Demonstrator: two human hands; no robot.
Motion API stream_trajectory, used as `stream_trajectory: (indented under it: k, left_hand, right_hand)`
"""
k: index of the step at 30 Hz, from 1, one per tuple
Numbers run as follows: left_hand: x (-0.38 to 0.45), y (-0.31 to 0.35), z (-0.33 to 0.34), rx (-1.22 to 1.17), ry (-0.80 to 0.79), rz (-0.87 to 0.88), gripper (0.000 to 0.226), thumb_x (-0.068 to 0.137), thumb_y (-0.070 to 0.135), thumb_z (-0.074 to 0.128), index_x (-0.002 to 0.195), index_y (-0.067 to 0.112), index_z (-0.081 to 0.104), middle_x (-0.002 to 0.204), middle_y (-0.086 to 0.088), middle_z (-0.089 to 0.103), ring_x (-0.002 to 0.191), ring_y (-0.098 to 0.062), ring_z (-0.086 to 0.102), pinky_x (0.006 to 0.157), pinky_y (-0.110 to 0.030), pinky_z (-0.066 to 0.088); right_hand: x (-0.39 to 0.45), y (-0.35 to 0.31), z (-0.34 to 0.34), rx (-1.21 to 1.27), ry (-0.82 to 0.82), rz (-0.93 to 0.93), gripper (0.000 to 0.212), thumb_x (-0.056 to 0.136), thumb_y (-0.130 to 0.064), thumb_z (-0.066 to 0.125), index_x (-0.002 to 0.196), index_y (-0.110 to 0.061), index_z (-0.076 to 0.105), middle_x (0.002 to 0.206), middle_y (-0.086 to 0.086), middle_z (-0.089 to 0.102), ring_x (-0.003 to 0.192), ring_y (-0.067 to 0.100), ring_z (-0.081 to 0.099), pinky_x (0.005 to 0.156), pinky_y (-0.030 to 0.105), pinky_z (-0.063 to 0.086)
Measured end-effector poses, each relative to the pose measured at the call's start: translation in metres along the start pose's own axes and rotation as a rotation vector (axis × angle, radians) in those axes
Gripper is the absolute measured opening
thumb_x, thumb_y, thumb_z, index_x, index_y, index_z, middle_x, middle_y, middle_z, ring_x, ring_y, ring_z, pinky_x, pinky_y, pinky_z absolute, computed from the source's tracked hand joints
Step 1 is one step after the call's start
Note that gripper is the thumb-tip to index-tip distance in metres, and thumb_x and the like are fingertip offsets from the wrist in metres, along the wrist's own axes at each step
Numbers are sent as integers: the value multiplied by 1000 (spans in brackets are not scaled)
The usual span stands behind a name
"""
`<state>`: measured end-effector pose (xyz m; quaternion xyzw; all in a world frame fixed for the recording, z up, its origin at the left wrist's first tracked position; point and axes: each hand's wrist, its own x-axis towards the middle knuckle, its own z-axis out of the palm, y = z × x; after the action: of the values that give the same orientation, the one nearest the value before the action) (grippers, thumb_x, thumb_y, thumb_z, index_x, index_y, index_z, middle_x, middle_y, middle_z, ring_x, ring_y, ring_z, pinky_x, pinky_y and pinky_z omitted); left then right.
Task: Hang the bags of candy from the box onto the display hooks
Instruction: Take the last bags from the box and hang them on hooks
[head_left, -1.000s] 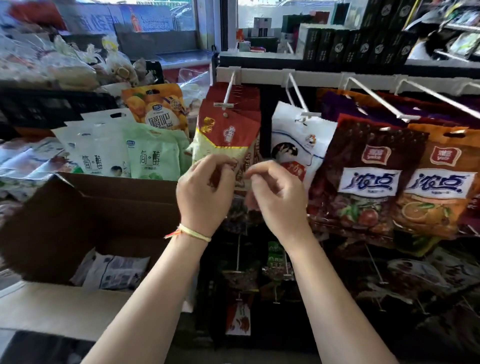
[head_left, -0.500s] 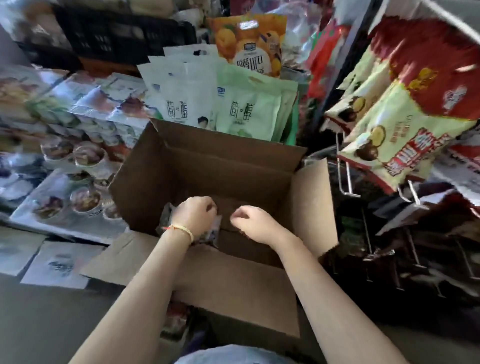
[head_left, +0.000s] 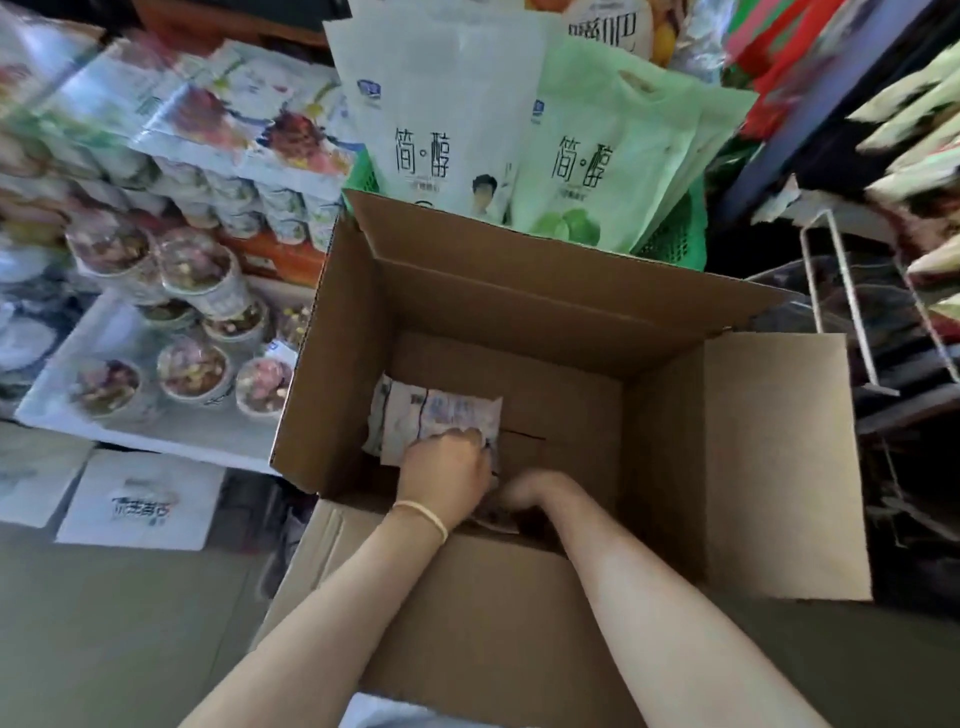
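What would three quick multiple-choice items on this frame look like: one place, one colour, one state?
1. Where are both hands?
A. On the display hooks
B. Inside the cardboard box
C. On the floor

2. What colour is the band on the left wrist?
A. Black
B. Blue
C. Pale yellow

3. How are the box's top flaps?
A. Folded open
B. Taped shut
C. Cut off

Answers:
1 B: the left hand and right hand reach down into the cardboard box, the left on a pale bag.
2 C: the wrist band is pale yellow.
3 A: the flaps stand open and the inside shows.
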<state>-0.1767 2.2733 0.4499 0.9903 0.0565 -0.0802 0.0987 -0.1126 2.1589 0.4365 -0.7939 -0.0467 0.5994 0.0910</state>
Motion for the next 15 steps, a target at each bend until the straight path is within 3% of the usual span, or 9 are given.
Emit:
stream_trajectory:
  k: [3,5,7,9,10,13,15]
  left_hand:
    - [10,-8,6,-96,-49,-76,26,98,31,48,101,13,67,102,-9,71,94,-31,68,70,-33,48]
    - [15,-8,6,-112,-102,-76,27,100,31,46,102,13,66,105,-9,70,96,-31,66,68,-32,43]
    - [18,-5,7,-131,-120,-61,26,100,30,46,103,13,66,105,-10,69,96,-31,66,66,-30,39]
    - [20,-5,7,-140,-142,-63,27,100,30,46,105,13,66,107,-11,68,96,-32,65,68,-31,41]
    - [20,-4,8,-144,-150,-66,27,100,30,46,106,12,66,108,-11,67,97,-32,65,69,-31,42]
    - [20,-6,7,-172,-163,-72,29,100,30,46,108,11,67,110,-11,65,101,-32,63,78,-35,49]
    - [21,-7,4,-213,-163,-74,29,99,31,47,108,12,68,110,-10,64,102,-30,61,82,-36,51]
  right_hand:
    - [11,-3,9,49,-55,45,54,105,-46,44,141,-6,50,141,9,53,112,20,51,91,29,37]
    - [15,-2,5,205,-6,74,45,108,-32,42,143,-4,47,143,11,50,124,27,52,96,33,40]
    - [15,1,1,287,7,46,32,109,-22,38,124,-2,58,133,14,53,129,33,52,92,35,44]
    - [21,6,2,494,-20,75,25,107,-19,41,93,-9,59,106,10,60,100,29,62,77,34,45]
    - [21,6,4,643,-42,95,22,105,-15,45,88,-11,58,97,9,60,86,22,60,73,32,47]
    - [30,4,4,1080,31,49,17,100,6,46,93,-4,57,91,10,60,78,17,60,63,27,56]
    - [29,-3,0,1274,120,-15,26,96,15,45,111,-1,60,103,13,63,79,17,60,52,24,58]
